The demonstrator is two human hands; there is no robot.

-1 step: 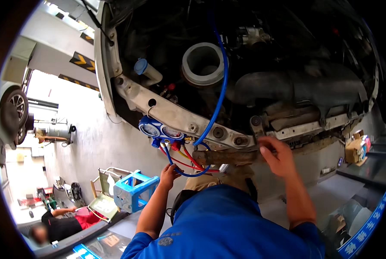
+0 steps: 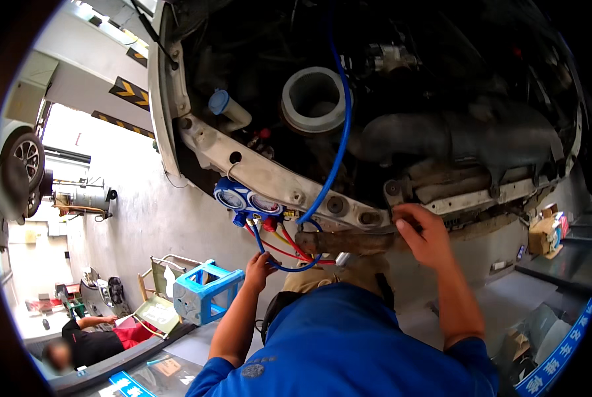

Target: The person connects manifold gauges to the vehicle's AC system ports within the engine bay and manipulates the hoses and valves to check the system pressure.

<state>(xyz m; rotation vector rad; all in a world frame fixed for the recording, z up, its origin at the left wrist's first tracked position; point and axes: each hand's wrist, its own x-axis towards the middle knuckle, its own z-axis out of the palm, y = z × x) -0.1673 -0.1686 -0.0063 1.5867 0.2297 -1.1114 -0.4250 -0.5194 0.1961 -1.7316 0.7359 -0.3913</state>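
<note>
An open car engine bay [image 2: 441, 86] with the bumper off fills the upper view. A blue manifold gauge set [image 2: 246, 197] with two dials hangs on the pale front crossmember [image 2: 276, 178]. Blue, red and yellow hoses drop from it, and the blue hose [image 2: 339, 139] climbs into the bay. My left hand [image 2: 258, 270] reaches up under the gauges, fingers closed around the lower loop of the blue hose. My right hand [image 2: 427, 233] grips the crossmember's lower edge, just above a rusty beam [image 2: 345, 241].
A white round ring [image 2: 312, 99] and a blue-capped filler neck [image 2: 224, 106] sit in the bay. Below left stand a blue plastic stool [image 2: 203, 292] and a folding chair [image 2: 154, 294]. Another person [image 2: 87, 341] sits on the floor. A cardboard box [image 2: 546, 233] lies right.
</note>
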